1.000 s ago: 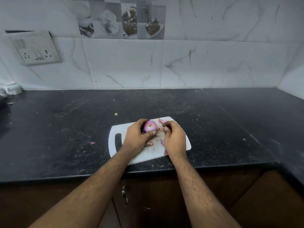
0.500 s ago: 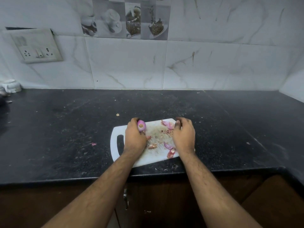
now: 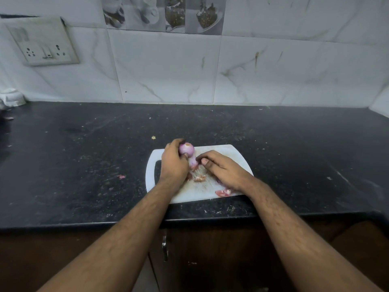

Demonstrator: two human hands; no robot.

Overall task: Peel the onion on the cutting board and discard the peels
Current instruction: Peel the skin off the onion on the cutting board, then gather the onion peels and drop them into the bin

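**Onion up in the left hand, right hand down among the peels**

We have the onion (image 3: 186, 149) right at the heart of things, pale purple and glossy, gripped in the left hand (image 3: 174, 163), fingers curled round it, held just above the far left part of the cutting board (image 3: 235, 155). Most of the dry skin looks gone, we'd say. Hanging just below that grip is a pinkish strip of peel (image 3: 193, 163), dangling toward the board; whether it is attached to the bulb we cannot tell.

Just to the side of the grip, the right hand (image 3: 221, 168) lies low over the board, fingers bent and reaching in toward that strip. Is it pinching anything? We cannot tell: the fingertips are turned away from us.

Nearer us than the grip, loose peels (image 3: 223, 192) lie on the board's near edge, and more scraps (image 3: 199, 178) sit between the two hands. Further out, the dark countertop (image 3: 84, 157) carries a stray pink scrap (image 3: 121, 176), well to the left.

Our read: we are late in the peeling step, with discarding not yet begun. The next move calls for a clean pinch on that hanging strip, pulling it away, then gathering every scrap off the board. No bin is in view.
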